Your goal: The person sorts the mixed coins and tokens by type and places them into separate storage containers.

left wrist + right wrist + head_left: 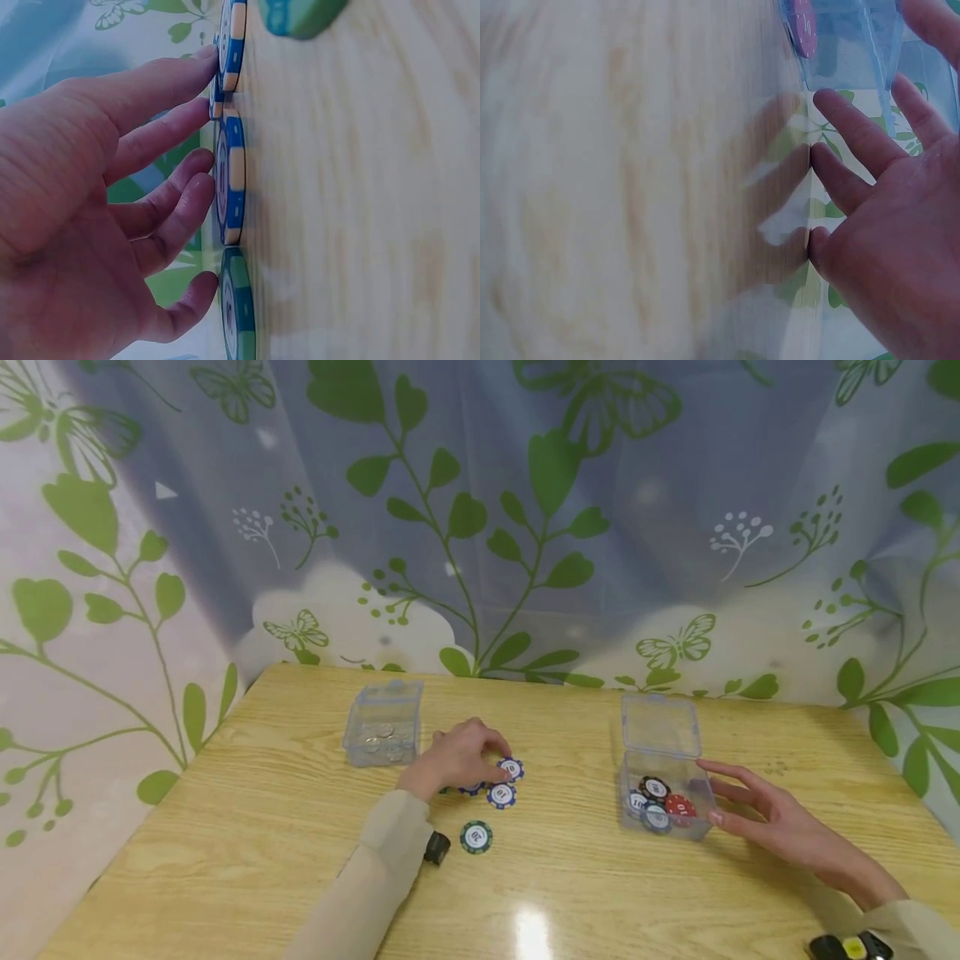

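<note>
My left hand (457, 756) is over a group of poker chips, its thumb and index finger on opposite edges of a blue and white chip (511, 769). Another blue and white chip (502, 795) lies just in front, and more chips show partly beneath the hand. A green chip (476, 837) lies closer to me. My right hand (780, 818) has its thumb and index finger against the right side of a clear lidded box (705, 802), the other fingers spread, as the right wrist view shows. Inside the box are a red chip (680, 808), a black chip (656, 788) and blue ones.
A second clear box (382, 722), lid up, stands to the left behind my left hand with several coins (386, 731) inside. Both boxes and the chips are on a wooden table (570, 877). A leaf-patterned curtain (480, 527) hangs along its back edge.
</note>
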{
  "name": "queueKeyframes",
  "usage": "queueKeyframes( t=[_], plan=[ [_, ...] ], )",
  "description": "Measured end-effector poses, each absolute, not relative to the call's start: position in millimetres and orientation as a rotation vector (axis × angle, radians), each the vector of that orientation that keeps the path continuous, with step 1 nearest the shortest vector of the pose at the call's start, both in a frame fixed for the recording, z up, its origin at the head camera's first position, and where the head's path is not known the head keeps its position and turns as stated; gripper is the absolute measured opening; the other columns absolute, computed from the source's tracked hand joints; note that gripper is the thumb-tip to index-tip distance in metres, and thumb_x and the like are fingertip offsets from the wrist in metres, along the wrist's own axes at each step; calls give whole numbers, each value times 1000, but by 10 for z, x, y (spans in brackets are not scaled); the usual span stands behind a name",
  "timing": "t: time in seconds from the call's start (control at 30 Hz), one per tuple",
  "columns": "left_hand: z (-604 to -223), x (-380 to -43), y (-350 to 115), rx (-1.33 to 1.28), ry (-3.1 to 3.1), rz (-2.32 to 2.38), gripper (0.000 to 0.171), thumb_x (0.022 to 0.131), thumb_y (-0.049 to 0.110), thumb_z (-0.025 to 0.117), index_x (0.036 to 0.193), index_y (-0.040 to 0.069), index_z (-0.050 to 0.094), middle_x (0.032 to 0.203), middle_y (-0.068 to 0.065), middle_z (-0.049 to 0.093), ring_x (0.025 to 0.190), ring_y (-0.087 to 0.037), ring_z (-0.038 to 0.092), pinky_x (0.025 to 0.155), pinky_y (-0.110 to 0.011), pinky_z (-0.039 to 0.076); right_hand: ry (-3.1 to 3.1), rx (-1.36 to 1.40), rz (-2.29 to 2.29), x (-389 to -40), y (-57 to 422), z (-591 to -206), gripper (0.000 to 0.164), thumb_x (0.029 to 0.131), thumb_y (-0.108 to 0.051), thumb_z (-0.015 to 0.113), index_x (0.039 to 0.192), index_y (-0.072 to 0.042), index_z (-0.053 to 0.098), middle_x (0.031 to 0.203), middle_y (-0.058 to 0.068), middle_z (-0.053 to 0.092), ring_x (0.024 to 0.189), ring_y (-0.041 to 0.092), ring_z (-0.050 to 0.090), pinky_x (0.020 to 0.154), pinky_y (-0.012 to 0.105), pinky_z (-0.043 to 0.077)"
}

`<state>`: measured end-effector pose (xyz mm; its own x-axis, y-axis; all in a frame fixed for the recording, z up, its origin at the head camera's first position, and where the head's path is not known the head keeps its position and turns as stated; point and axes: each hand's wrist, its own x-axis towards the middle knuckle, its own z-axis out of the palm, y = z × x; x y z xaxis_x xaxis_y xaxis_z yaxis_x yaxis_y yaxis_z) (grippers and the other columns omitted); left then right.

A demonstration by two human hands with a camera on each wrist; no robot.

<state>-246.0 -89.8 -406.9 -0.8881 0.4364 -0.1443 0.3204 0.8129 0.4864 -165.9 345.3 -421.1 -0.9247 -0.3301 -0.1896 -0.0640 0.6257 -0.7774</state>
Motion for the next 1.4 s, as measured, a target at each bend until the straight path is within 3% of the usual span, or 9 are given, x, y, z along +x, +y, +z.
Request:
queueKeyframes(
  t=[0.13, 0.47, 0.6, 0.67, 0.77, 0.9, 1.0, 1.4],
  plan=[
    [-4070, -2475, -884, 578, 2744, 674, 25, 90, 39, 79, 112, 27, 75, 120, 3, 65, 116, -20, 59, 110, -70, 27, 2555, -325, -1181, -1661, 3451, -4207, 68, 106, -29, 57, 163, -15, 23, 161, 35, 30, 144, 59, 31, 95, 57, 54],
    [-4045, -2476, -866, 613, 2671, 817, 24, 88, 31, 81, 104, 25, 64, 92, 10, 67, 84, -11, 58, 97, -56, 27, 2553, -332, -1183, -1666, 3448, -4201, 69, 106, -29, 57, 164, -16, 22, 161, 35, 29, 144, 60, 30, 95, 59, 53],
    [-4054, -2473, -863, 650, 2654, 863, 23, 89, 28, 80, 105, 26, 64, 88, 11, 68, 83, -10, 59, 99, -59, 25, 2540, -329, -1194, -1666, 3444, -4198, 69, 106, -28, 57, 164, -15, 22, 161, 35, 28, 144, 60, 29, 96, 61, 52],
    [-4058, -2475, -862, 676, 2651, 886, 22, 89, 26, 80, 105, 26, 65, 88, 11, 70, 83, -9, 59, 101, -61, 25, 2537, -327, -1196, -1667, 3441, -4196, 69, 106, -29, 57, 164, -15, 22, 161, 35, 28, 144, 60, 28, 96, 62, 52],
    [-4064, -2487, -858, 735, 2630, 950, 20, 91, 22, 78, 107, 24, 66, 89, 7, 70, 83, -9, 61, 102, -55, 38, 2539, -324, -1194, -1668, 3438, -4193, 69, 106, -29, 57, 163, -14, 22, 161, 35, 28, 144, 61, 28, 97, 62, 51],
    [-4063, -2504, -857, 800, 2588, 1014, 16, 95, 19, 74, 109, 22, 67, 94, 2, 70, 84, -10, 63, 79, -35, 54, 2532, -321, -1199, -1667, 3437, -4191, 69, 106, -29, 57, 163, -14, 22, 162, 35, 27, 145, 61, 28, 97, 62, 52],
    [-4062, -2509, -860, 812, 2560, 1047, 14, 97, 20, 72, 110, 23, 67, 97, 2, 70, 85, -10, 64, 75, -29, 52, 2525, -319, -1203, -1665, 3438, -4191, 69, 106, -29, 57, 163, -14, 22, 162, 35, 27, 145, 60, 27, 97, 60, 52],
    [-4057, -2488, -812, 816, 2410, 1353, 14, 98, 21, 72, 111, 22, 69, 103, -4, 70, 88, -18, 68, 81, -29, 54, 2513, -299, -1209, -1657, 3431, -4194, 69, 106, -29, 57, 163, -13, 21, 162, 36, 25, 145, 61, 26, 97, 62, 51]
  ],
)
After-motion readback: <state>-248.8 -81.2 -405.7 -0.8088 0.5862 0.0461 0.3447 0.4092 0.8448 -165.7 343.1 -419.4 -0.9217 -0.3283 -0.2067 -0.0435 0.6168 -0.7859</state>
